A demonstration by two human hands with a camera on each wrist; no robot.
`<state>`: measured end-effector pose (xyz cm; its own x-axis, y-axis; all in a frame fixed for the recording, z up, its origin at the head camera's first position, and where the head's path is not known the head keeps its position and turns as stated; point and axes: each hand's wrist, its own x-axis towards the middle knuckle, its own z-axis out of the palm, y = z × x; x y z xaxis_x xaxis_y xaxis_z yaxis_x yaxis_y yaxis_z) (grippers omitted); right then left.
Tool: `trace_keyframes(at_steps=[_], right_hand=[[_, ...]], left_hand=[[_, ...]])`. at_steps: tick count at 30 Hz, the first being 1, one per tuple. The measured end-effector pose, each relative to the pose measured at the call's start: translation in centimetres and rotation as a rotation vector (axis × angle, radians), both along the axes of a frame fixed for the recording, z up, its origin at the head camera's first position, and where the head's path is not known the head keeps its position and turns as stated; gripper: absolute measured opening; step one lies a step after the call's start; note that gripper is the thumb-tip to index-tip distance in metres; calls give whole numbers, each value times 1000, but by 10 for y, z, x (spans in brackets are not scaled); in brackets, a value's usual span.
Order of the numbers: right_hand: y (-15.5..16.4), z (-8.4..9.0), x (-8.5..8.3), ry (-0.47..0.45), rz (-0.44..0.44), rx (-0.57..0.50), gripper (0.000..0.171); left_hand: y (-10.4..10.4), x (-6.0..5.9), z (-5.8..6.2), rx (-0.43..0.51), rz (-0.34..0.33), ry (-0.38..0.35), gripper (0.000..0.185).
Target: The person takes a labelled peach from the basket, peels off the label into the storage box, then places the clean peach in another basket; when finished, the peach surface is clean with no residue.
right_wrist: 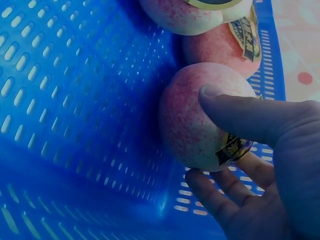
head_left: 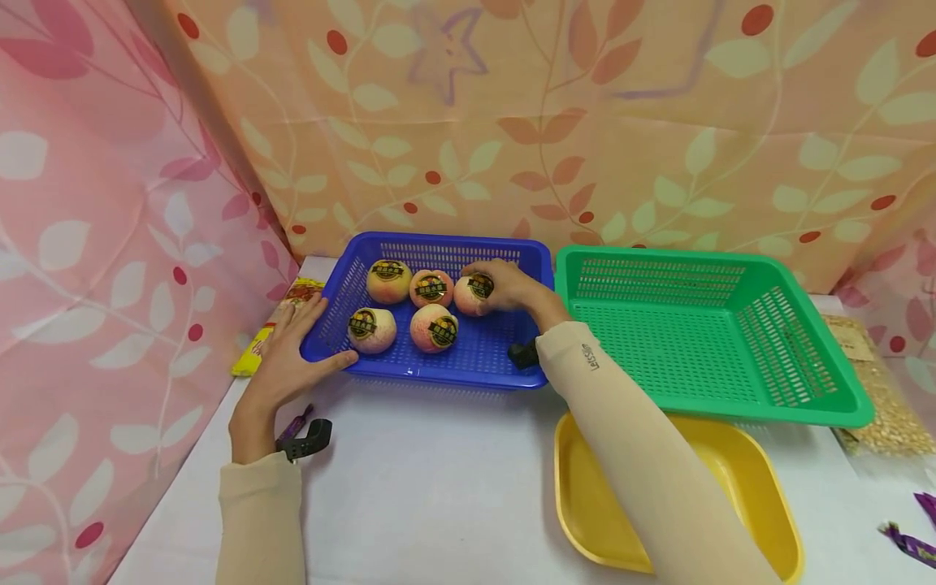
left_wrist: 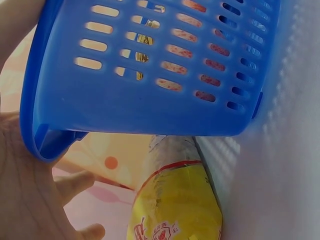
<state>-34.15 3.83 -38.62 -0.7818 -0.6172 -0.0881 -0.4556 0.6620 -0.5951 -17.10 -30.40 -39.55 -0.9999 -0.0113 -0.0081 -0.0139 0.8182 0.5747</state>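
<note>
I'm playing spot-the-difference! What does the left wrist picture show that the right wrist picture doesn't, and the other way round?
Only the left wrist view shows the left hand and a yellow packet.

Only the right wrist view shows the right hand, holding a pink fruit.

Both show the blue basket, patterned cloth and pink fruit (glimpsed through holes in the left wrist view).

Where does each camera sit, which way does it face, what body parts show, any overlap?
Head: worn on the head, facing forward and down at the blue basket of peaches, green basket and yellow tray; left hand, right hand and sleeves show.
Left wrist: on that wrist, facing the blue basket's slotted outer side and a yellow packet; part of the left hand shows.
Right wrist: on that wrist, looking into the blue basket; the right hand's thumb and fingers show.
Shared: head and right wrist both show the right hand holding a peach.
</note>
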Motion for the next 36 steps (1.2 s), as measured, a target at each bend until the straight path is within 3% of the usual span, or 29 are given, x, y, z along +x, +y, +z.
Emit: trace_keyframes(at_steps=[16, 26, 36], right_hand=[[5, 2, 1, -13, -4, 14, 67], [12, 43, 11, 1, -29, -52, 67], [41, 85, 28, 42, -1, -132, 69]], left_hand=[[3, -2, -3, 30, 9, -25, 106], [-1, -1, -1, 35, 7, -23, 104], [-2, -2, 0, 49, -7, -36, 104]])
